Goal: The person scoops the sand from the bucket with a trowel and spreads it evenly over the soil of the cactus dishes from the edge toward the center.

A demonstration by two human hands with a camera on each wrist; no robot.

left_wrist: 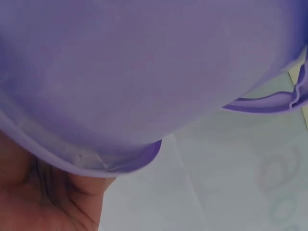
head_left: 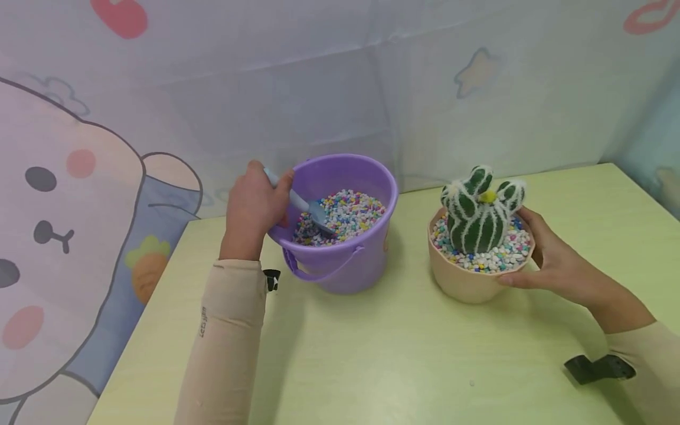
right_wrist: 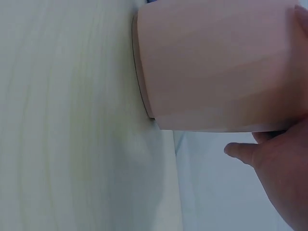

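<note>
A light blue toy shovel point(head_left: 298, 200) slants into a purple bucket point(head_left: 353, 271), its blade in small multicoloured pebbles point(head_left: 356, 209). My left hand point(head_left: 254, 200) grips the shovel's handle at the bucket's left rim. In the left wrist view, the bucket's wall point(left_wrist: 168, 62) hides the shovel, and part of my left hand point(left_wrist: 43, 202) shows past the rim. My right hand point(head_left: 565, 268) holds a pale peach flowerpot point(head_left: 467, 286) by its right side, thumb in front and fingers behind. A green cactus point(head_left: 478, 227) with white fuzzy ridges stands upright in the pot among similar pebbles.
The bucket and pot stand on a pale yellow-green table point(head_left: 382, 360), the pot to the right. The bucket's purple handle point(head_left: 324, 274) hangs down in front. Behind the table is a printed cloth backdrop point(head_left: 297, 106). One small pebble point(head_left: 471, 383) lies near the front.
</note>
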